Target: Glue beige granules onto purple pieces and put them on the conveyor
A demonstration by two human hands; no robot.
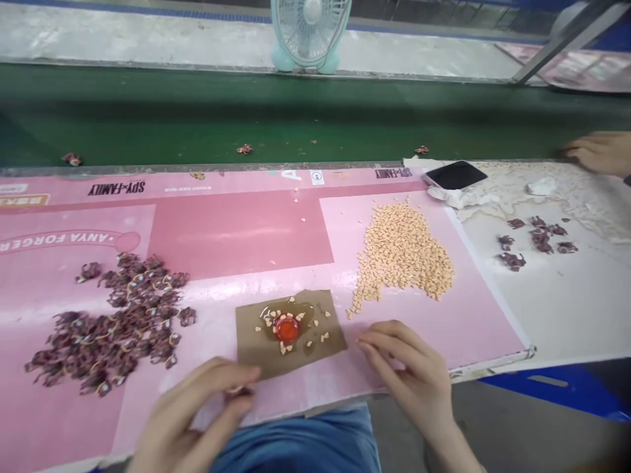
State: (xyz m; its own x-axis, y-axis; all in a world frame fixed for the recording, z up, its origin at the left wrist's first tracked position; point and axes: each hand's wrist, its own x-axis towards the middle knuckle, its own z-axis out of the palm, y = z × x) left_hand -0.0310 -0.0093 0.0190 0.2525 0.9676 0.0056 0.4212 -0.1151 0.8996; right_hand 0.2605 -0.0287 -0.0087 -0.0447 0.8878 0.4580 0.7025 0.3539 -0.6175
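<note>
My left hand hovers at the near edge of the pink sheet, thumb and fingers pinched on a small dark piece. My right hand rests on the sheet just right of a brown cardboard square, fingers curled together with nothing visible in them. On the cardboard sits a small red cap with a few beige bits around it. A heap of dark purple pieces lies to the left. A heap of small beige pieces lies behind my right hand.
A green conveyor belt runs behind the table with stray purple pieces on it. A small fan stands beyond. A black phone, crumpled paper and more purple pieces lie right. Another person's hand rests far right.
</note>
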